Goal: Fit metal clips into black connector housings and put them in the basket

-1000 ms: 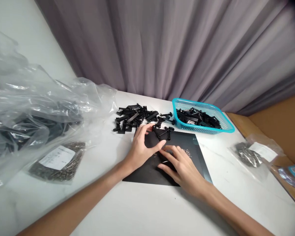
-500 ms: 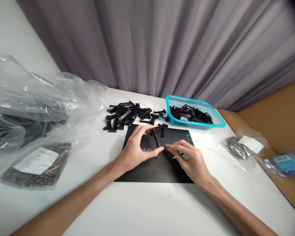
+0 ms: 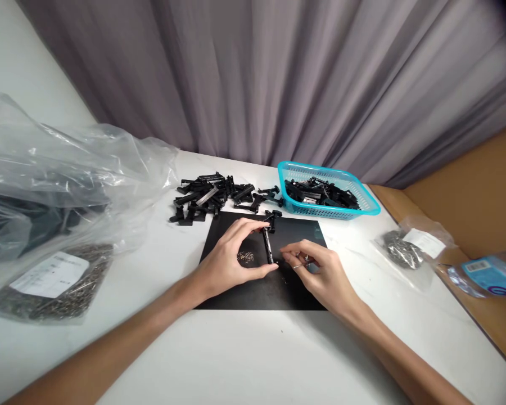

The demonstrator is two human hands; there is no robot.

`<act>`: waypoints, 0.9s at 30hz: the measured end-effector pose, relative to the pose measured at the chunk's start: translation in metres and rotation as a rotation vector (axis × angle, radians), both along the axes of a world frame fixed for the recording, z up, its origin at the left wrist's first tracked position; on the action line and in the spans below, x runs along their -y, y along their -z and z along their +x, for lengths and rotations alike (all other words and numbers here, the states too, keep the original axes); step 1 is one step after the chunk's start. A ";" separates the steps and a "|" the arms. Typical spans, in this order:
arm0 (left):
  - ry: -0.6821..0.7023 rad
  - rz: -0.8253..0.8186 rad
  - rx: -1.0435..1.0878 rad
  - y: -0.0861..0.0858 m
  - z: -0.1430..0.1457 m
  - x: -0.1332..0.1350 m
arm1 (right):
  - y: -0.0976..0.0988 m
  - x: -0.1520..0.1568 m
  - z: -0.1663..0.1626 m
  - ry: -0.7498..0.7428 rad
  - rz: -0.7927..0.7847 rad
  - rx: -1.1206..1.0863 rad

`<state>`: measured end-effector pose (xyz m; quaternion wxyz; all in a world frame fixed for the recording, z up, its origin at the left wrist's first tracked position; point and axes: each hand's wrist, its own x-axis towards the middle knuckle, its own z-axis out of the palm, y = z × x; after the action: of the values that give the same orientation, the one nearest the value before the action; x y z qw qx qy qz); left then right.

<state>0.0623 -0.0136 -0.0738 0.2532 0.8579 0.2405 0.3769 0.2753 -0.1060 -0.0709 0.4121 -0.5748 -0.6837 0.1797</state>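
White marbled table lay nearest, with a black mat on it whose middle served as the clock's centre. At 3 o'clock the right hand had its fingers curled around small metal pieces; whether thumb and forefinger tips pinched one, I could not tell. At 9 o'clock the left hand gripped a narrow black plastic part by its two ends, thumb at the near end, fingers at the far. That part stood over the mat's middle, its near end leaning slightly toward 5 o'clock.

Good handling, I judged, called for light end pressure, steady left fingers, and the long side left bare to the right fingertips. The left thumb was best held clear of the loose metal heap just beside.

Beyond, at 11 o'clock, lay piled black plastic parts; at 1 o'clock, a blue plastic basket of similar parts.
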 end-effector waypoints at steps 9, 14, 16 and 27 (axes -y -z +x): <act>0.053 0.034 -0.054 -0.003 -0.002 0.008 | 0.000 0.002 0.004 -0.080 -0.121 -0.126; 0.047 0.037 -0.053 -0.002 -0.003 0.008 | 0.000 0.002 0.009 -0.240 -0.146 -0.116; 0.036 0.029 -0.052 -0.002 -0.003 0.007 | 0.001 0.001 0.010 -0.271 -0.168 -0.117; 0.049 0.114 -0.056 -0.001 -0.003 0.003 | -0.004 0.001 0.012 -0.167 -0.187 -0.223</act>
<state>0.0589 -0.0168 -0.0727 0.2062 0.8869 0.2045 0.3594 0.2874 -0.1067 -0.0666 0.4139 -0.5283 -0.6593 0.3390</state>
